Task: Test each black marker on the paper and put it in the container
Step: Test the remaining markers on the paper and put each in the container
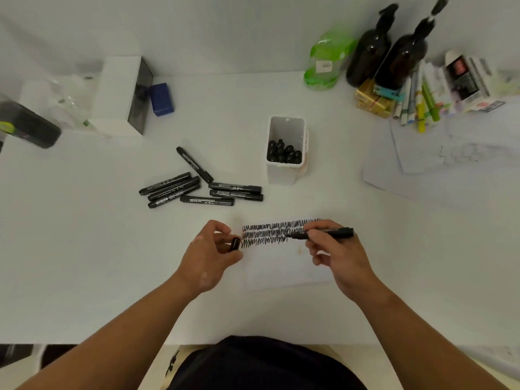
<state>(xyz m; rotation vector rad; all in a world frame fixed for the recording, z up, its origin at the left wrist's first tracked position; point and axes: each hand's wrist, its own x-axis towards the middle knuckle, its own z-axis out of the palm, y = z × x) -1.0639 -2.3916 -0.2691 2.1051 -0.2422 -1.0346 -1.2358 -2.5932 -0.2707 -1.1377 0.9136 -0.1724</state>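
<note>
White table (84, 249) | right hand (337, 257) pinches uncapped marker (323, 233), tip on scribbled paper (281, 268) | left hand (211, 257) pinches cap (235, 244) | seven markers (197, 187) lying loose | container (285, 147) holds others

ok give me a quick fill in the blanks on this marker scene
The right hand holds a marker with its tip on the ___.
The left hand pinches the marker's ___.
More markers stand inside the white ___.
Loose markers lie to its ___.
Missing: paper, cap, container, left.
</note>
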